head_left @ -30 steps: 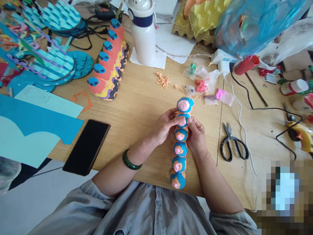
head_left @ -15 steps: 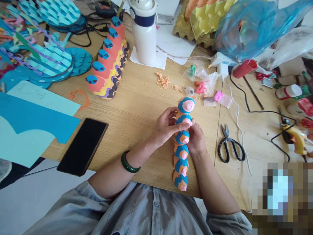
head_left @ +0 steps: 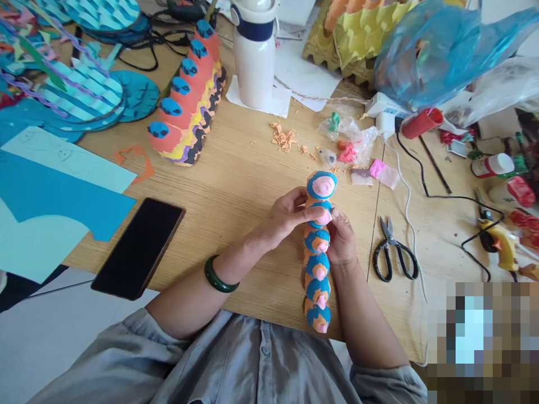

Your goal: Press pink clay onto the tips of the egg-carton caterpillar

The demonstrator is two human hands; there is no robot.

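Observation:
Both hands are on an orange egg-carton strip [head_left: 316, 264] whose row of bumps is coated in blue clay with pink clay on the tips. My left hand [head_left: 290, 216] grips it from the left, its thumb lying on the pink clay [head_left: 323, 217] of the second bump from the far end. From the right, my right hand [head_left: 342, 238] holds the strip's side, its thumb tip against that same pink piece. The far bump carries a wide pink disc [head_left: 323, 186]; pink pieces on the nearer bumps are smaller. Fingers under the strip are hidden.
Black-handled scissors [head_left: 394, 252] lie to the right, a phone [head_left: 138, 247] to the left. Beyond are a finished-looking orange carton strip [head_left: 187, 101], a white bottle [head_left: 254, 67], orange scraps [head_left: 283, 137] and clay packets [head_left: 347, 150]. A white cable [head_left: 406, 196] runs down the right.
The view has shifted slightly. My left thumb still lies on the second bump, where the pink clay looks a little more pressed down. Both hands keep their hold.

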